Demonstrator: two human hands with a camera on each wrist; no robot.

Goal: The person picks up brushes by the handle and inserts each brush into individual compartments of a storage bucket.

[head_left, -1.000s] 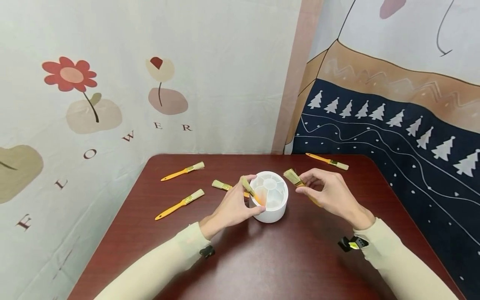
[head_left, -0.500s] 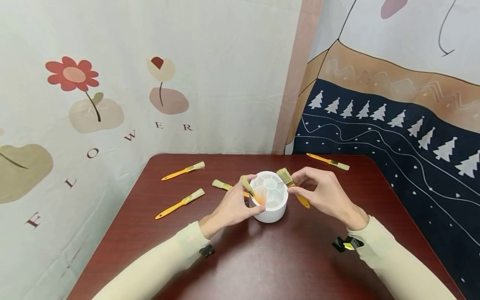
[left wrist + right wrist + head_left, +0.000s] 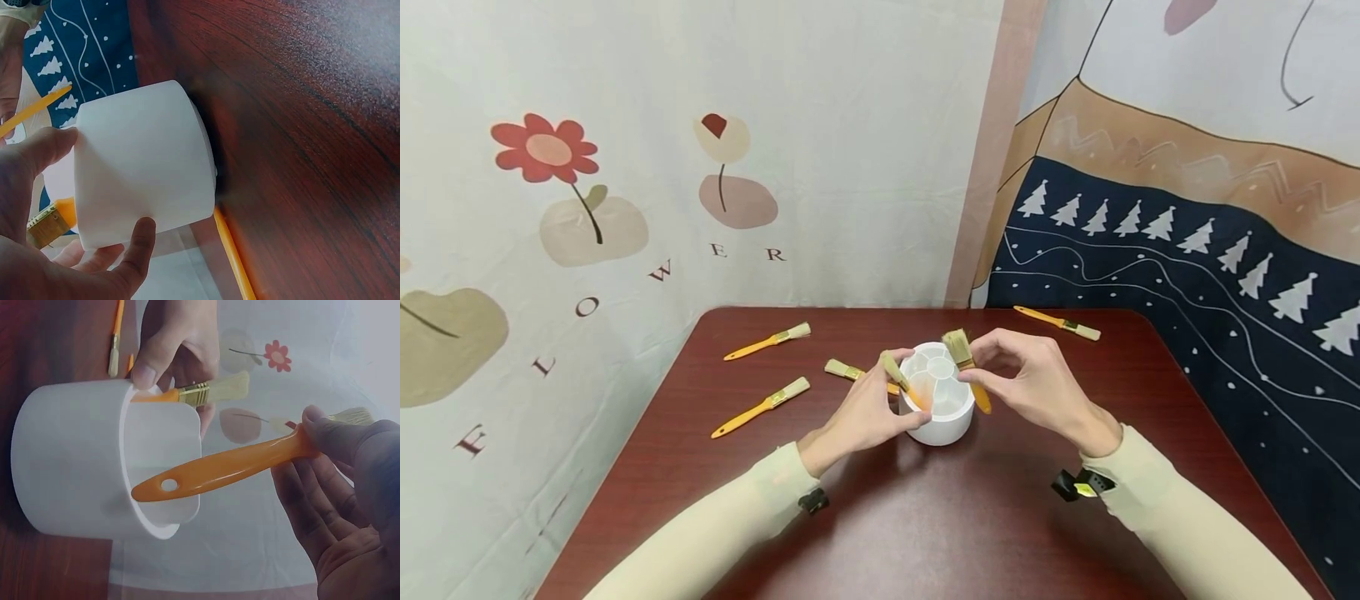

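Observation:
My left hand point(image 3: 868, 414) grips the near left side of a white round divided holder point(image 3: 947, 431), thumb and fingers spread around its wall. One paintbrush point(image 3: 195, 394) stands in the holder beside that hand, bristles up and leaning. Between thumb and fingers, my right hand point(image 3: 1039, 379) pinches a second paintbrush point(image 3: 231, 467) near its metal band. Its bristles point up and its orange handle slants down, the holed end at the holder's rim in the right wrist view. The left wrist view shows the holder's smooth outer wall point(image 3: 147, 165) and the left fingertips pressed on it.
Two paintbrushes point(image 3: 767, 342) point(image 3: 761, 408) lie at the left of the dark red table point(image 3: 880, 533). Another paintbrush point(image 3: 844, 370) lies behind the left hand, partly hidden. One more paintbrush point(image 3: 1057, 322) lies near the back right edge. A printed curtain point(image 3: 850, 167) hangs behind the table.
My right hand has moved left with its paintbrush, from beside the holder to its right rim, and the brush has turned more upright. The left hand and holder have stayed put.

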